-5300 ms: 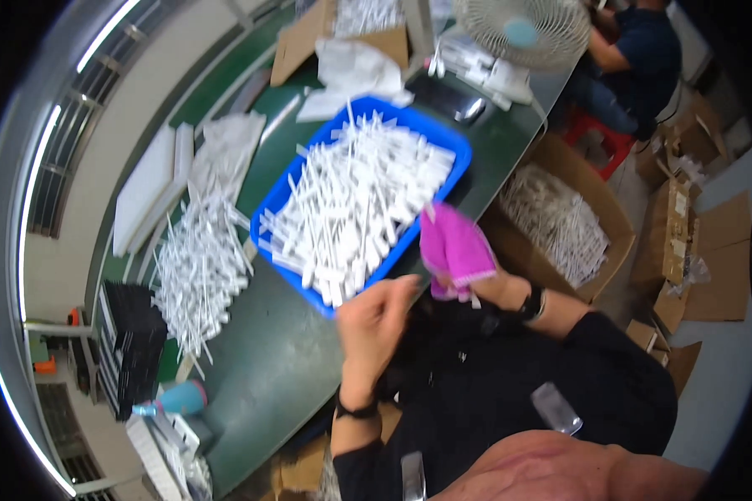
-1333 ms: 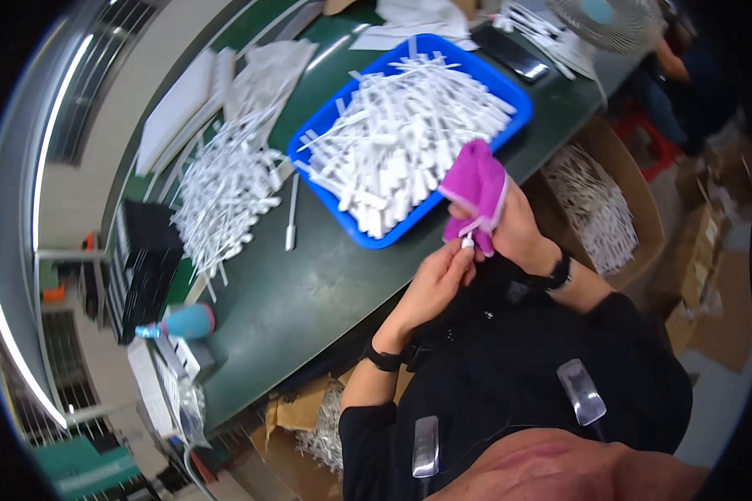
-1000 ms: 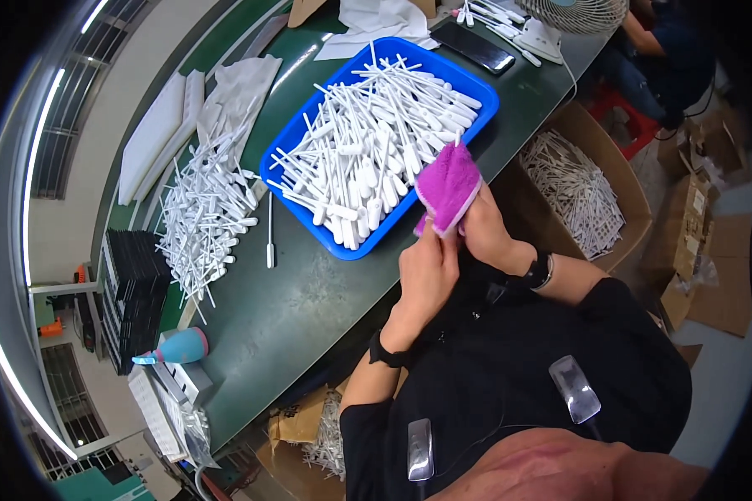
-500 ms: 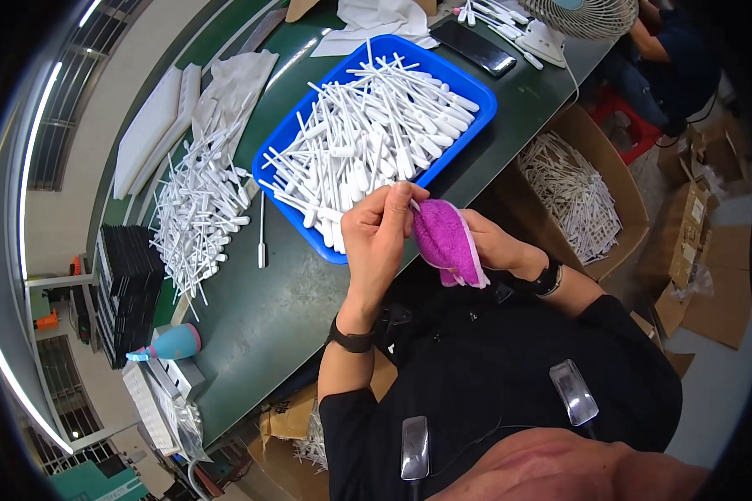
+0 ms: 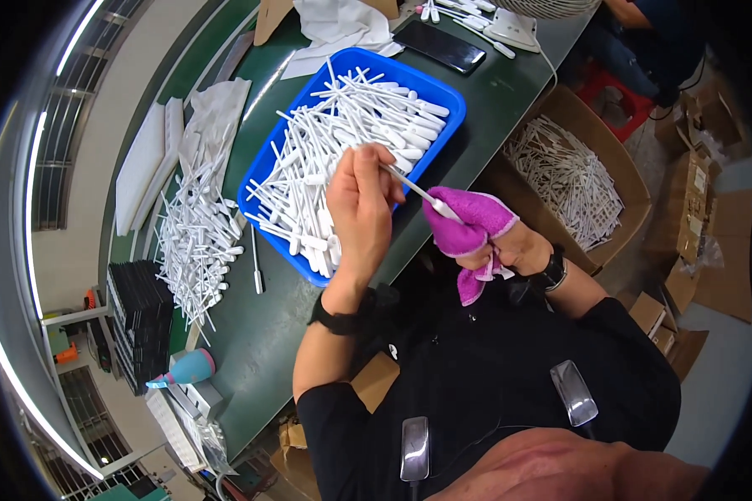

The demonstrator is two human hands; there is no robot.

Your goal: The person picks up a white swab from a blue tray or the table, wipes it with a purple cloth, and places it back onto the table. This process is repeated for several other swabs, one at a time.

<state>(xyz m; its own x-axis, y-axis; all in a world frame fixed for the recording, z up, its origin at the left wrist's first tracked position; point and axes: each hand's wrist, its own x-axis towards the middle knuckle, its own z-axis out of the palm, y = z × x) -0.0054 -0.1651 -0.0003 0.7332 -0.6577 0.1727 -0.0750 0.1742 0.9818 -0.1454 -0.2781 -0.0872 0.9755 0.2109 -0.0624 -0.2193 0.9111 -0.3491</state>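
Note:
My left hand [image 5: 361, 204] pinches the thin end of a white plastic stick [image 5: 415, 188] over the near right edge of a blue tray [image 5: 454, 121]. The stick's wider head lies against a purple cloth [image 5: 486, 212]. My right hand [image 5: 522, 249] is closed on that cloth, which partly hides its fingers and hangs below them. Many similar white sticks [image 5: 359, 117] are heaped in the tray, their thin and wide ends pointing various ways.
Left of the tray lies a loose heap of sticks [image 5: 194, 246], with one single stick [image 5: 257, 271] beside it. Black stacked trays [image 5: 138, 321] and a blue-pink bottle [image 5: 194, 367] stand at the left. A phone [image 5: 440, 45] lies behind; a carton [image 5: 635, 188] of sticks stands right.
My hands have moved apart. The stick between them now shows, and the cloth has shifted right and opened out. The whole view has also tilted slightly.

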